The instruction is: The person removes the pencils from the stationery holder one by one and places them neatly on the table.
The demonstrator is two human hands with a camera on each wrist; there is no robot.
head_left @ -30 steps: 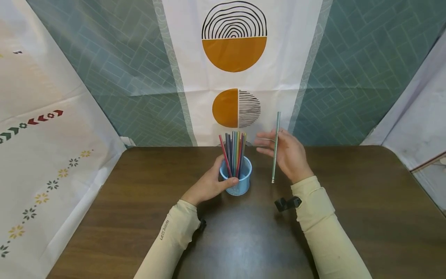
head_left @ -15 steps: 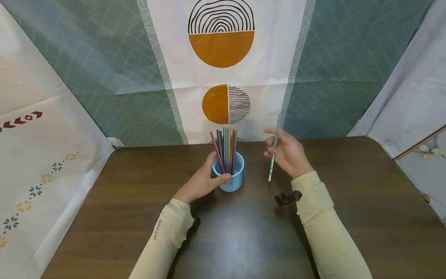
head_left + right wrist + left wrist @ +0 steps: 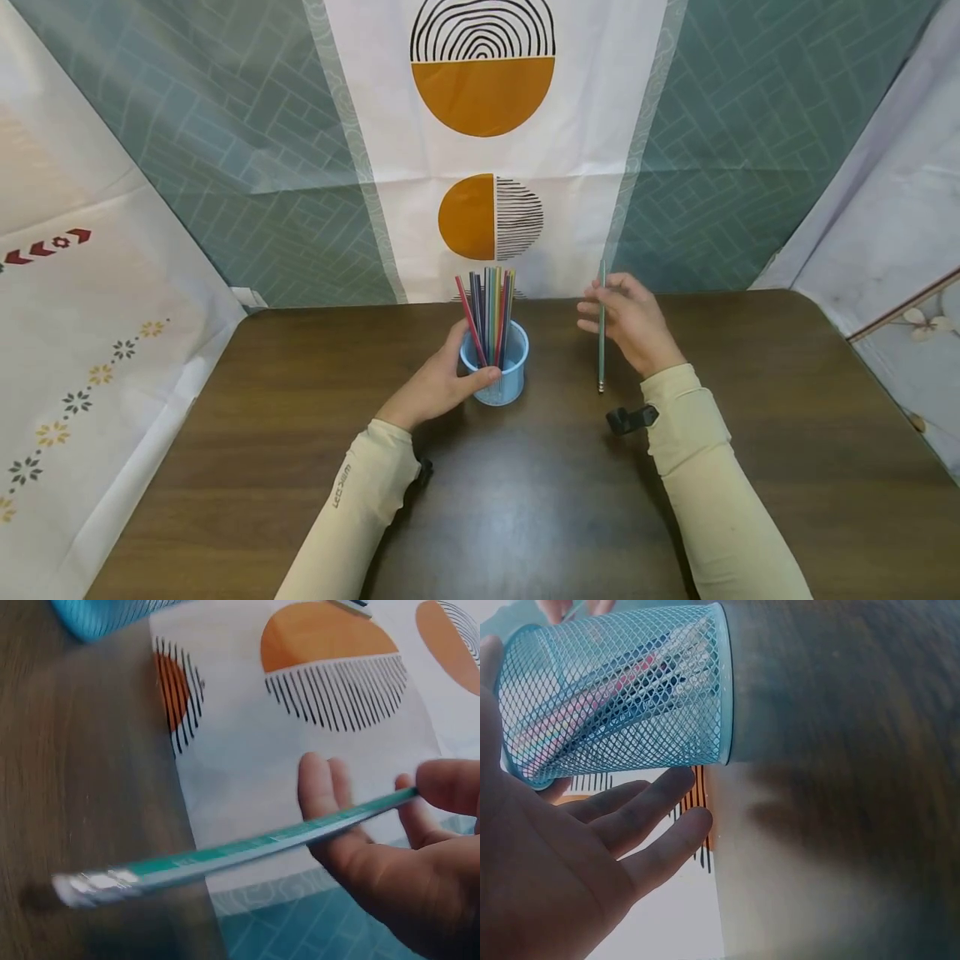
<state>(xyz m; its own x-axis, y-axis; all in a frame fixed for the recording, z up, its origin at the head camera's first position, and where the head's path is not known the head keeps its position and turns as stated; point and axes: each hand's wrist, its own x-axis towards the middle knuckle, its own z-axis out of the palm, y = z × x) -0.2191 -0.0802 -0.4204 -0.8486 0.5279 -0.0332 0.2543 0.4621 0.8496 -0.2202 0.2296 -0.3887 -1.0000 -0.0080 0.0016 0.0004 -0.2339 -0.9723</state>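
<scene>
Now my left hand (image 3: 431,390) cups one blue mesh cup (image 3: 497,375) (several coloured pencils (image 3: 487,312) inside, too bunched to count); my right hand (image 3: 633,325) pinches one green pencil (image 3: 602,325).

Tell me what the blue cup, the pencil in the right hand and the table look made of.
Blue cup: wire mesh, likely painted metal; open diamond lattice with a solid rim. Pencil: probably wood under glossy teal paint, with a shiny silver end cap. Table: dark wood grain with a slight sheen, possibly laminate.
</scene>
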